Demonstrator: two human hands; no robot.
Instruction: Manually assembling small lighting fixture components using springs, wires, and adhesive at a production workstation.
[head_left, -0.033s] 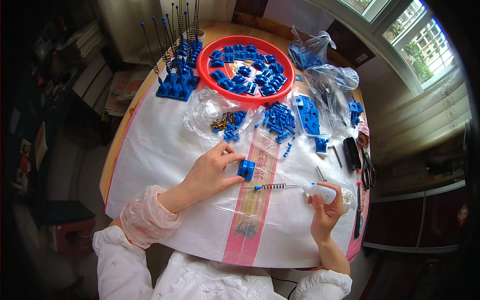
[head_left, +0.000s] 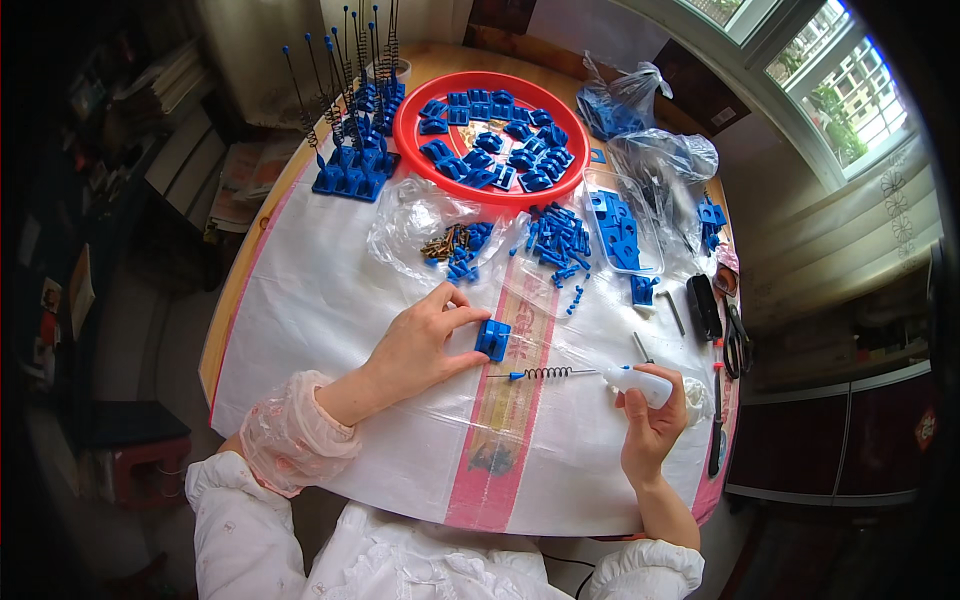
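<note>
My left hand (head_left: 425,340) pinches a small square blue plastic base (head_left: 492,341) between thumb and forefinger on the table cover, near the middle. In my right hand (head_left: 655,420) is a small white squeeze bottle (head_left: 642,384), held tilted with its narrow end toward the left. Just below the blue base lies a black spring wire (head_left: 549,373), with a blue cone (head_left: 516,376) near its left end. The wire's right end meets the bottle's narrow end in the picture; whether they touch I cannot tell.
A red round tray (head_left: 405,150) with several blue parts stands at the back. Nearer lie brass screws (head_left: 450,243), small blue rods (head_left: 558,240) and a clear tub (head_left: 655,262) of blue parts. Finished-looking spring pieces (head_left: 355,172) stand back left. Scissors (head_left: 737,342) lie at the right edge.
</note>
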